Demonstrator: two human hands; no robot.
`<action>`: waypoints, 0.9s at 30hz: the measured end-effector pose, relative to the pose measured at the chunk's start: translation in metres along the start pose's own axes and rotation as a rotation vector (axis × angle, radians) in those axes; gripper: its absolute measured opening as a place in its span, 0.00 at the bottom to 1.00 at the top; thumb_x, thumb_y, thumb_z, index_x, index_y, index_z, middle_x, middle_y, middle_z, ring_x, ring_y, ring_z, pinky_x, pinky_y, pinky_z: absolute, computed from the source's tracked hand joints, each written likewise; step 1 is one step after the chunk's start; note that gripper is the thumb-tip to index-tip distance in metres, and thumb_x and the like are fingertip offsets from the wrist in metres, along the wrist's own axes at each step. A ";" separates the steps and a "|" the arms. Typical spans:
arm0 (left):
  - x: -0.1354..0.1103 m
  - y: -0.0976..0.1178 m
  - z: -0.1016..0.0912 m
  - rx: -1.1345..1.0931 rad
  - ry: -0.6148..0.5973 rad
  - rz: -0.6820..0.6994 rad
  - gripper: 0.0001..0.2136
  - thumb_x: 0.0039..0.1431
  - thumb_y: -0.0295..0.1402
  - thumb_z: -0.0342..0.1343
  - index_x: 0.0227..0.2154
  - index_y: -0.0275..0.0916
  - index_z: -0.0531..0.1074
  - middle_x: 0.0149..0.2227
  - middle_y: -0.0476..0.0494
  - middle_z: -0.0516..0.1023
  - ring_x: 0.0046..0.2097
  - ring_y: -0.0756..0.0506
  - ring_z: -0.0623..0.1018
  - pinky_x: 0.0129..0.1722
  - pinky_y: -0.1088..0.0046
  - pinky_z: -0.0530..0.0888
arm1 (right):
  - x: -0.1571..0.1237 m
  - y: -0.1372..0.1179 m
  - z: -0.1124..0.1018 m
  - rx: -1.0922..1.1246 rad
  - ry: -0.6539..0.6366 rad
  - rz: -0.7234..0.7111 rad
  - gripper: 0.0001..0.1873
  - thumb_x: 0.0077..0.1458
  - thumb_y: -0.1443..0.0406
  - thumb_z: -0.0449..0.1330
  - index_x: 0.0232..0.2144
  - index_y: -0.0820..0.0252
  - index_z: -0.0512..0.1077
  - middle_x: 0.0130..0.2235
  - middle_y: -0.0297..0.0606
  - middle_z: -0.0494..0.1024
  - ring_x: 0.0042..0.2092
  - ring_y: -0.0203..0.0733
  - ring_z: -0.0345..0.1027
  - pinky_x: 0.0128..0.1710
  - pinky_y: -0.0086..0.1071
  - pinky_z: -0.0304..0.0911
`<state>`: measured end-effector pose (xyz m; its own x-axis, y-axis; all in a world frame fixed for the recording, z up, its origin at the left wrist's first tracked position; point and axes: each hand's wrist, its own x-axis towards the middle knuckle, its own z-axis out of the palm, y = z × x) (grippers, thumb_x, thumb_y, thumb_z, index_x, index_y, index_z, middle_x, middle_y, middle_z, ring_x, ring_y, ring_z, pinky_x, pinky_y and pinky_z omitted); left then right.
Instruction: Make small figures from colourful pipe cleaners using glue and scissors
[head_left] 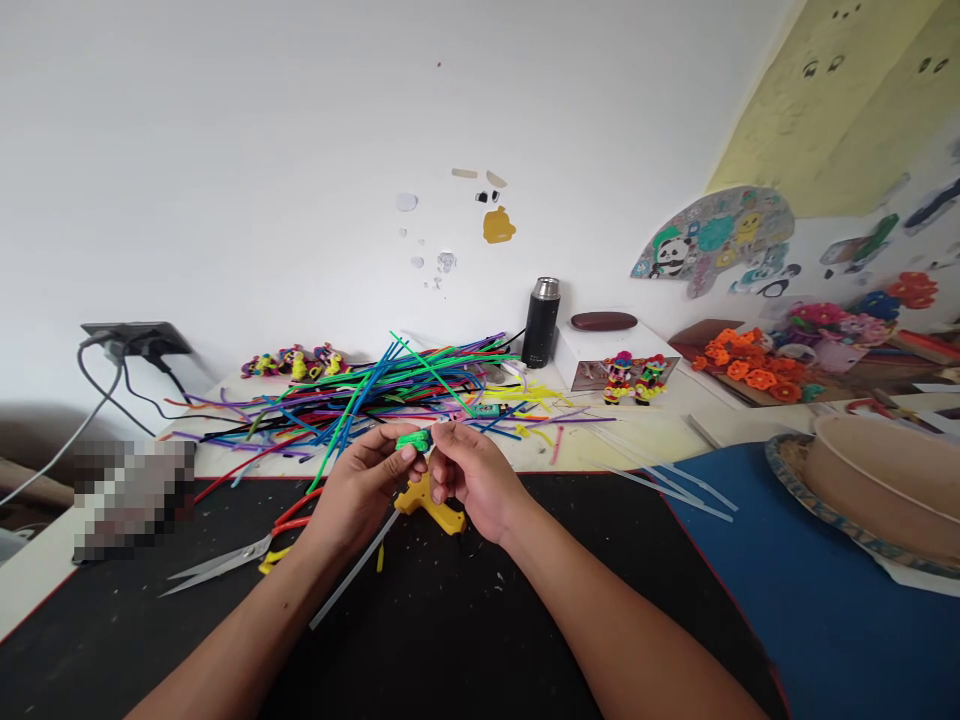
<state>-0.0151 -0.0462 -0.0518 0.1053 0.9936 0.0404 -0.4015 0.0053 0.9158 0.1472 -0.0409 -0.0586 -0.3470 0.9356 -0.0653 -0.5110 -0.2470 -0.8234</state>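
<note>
My left hand (358, 488) pinches a small green pipe-cleaner piece (413, 440) between thumb and fingers, above the black mat (450, 620). My right hand (471, 478) is closed beside it, its fingertips touching the right end of the green piece. A yellow glue gun (435, 506) lies on the mat just under both hands, and a long clear glue stick (352, 575) runs from it toward the lower left. A large heap of coloured pipe cleaners (375, 395) lies on the table behind the hands.
Scissors with red handles (232, 558) lie left on the mat. A black flask (541, 322), a white box (607, 355) and small figures (634, 375) stand at the back. Orange flowers (746, 368) and a woven hat (877, 490) sit at the right. Cables hang from a wall socket (135, 340).
</note>
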 end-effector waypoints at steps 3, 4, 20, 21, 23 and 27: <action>0.000 -0.001 -0.002 -0.008 0.013 -0.016 0.18 0.44 0.36 0.81 0.38 0.36 0.84 0.30 0.43 0.83 0.29 0.48 0.79 0.33 0.75 0.77 | -0.001 0.000 0.000 0.001 0.005 -0.001 0.29 0.48 0.42 0.75 0.32 0.58 0.72 0.21 0.26 0.71 0.20 0.32 0.64 0.21 0.27 0.58; 0.000 -0.001 -0.003 -0.008 0.014 -0.018 0.18 0.44 0.36 0.81 0.37 0.35 0.84 0.30 0.42 0.83 0.29 0.48 0.79 0.33 0.75 0.77 | -0.001 0.001 0.000 0.001 0.009 -0.001 0.28 0.47 0.43 0.76 0.32 0.58 0.73 0.21 0.26 0.71 0.21 0.32 0.63 0.22 0.27 0.58; 0.000 -0.002 -0.001 -0.008 0.004 -0.010 0.18 0.44 0.36 0.80 0.37 0.37 0.84 0.30 0.43 0.83 0.29 0.48 0.79 0.32 0.75 0.77 | -0.001 0.002 0.001 0.011 0.010 -0.010 0.28 0.47 0.43 0.76 0.33 0.58 0.73 0.21 0.25 0.70 0.20 0.32 0.64 0.21 0.26 0.59; 0.000 -0.002 -0.002 -0.009 0.001 -0.012 0.18 0.44 0.36 0.80 0.37 0.37 0.84 0.30 0.43 0.84 0.30 0.48 0.80 0.32 0.75 0.77 | -0.001 0.003 0.001 0.006 0.016 -0.009 0.28 0.46 0.44 0.76 0.33 0.58 0.73 0.20 0.25 0.70 0.20 0.32 0.64 0.22 0.26 0.59; 0.000 -0.002 -0.002 -0.011 -0.003 -0.012 0.17 0.44 0.35 0.80 0.37 0.36 0.84 0.31 0.43 0.84 0.30 0.48 0.80 0.32 0.75 0.77 | 0.000 0.005 0.001 0.003 0.022 -0.006 0.27 0.46 0.45 0.77 0.34 0.57 0.73 0.20 0.25 0.70 0.20 0.32 0.64 0.22 0.26 0.59; 0.000 -0.002 -0.003 -0.003 -0.006 -0.019 0.17 0.45 0.35 0.80 0.37 0.36 0.83 0.30 0.42 0.84 0.30 0.48 0.80 0.32 0.74 0.77 | 0.000 0.004 0.002 0.007 0.025 -0.002 0.27 0.47 0.46 0.77 0.34 0.57 0.73 0.20 0.25 0.70 0.20 0.32 0.64 0.22 0.27 0.59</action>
<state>-0.0166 -0.0457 -0.0550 0.1181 0.9927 0.0256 -0.4021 0.0242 0.9153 0.1438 -0.0423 -0.0610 -0.3266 0.9419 -0.0781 -0.5170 -0.2472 -0.8195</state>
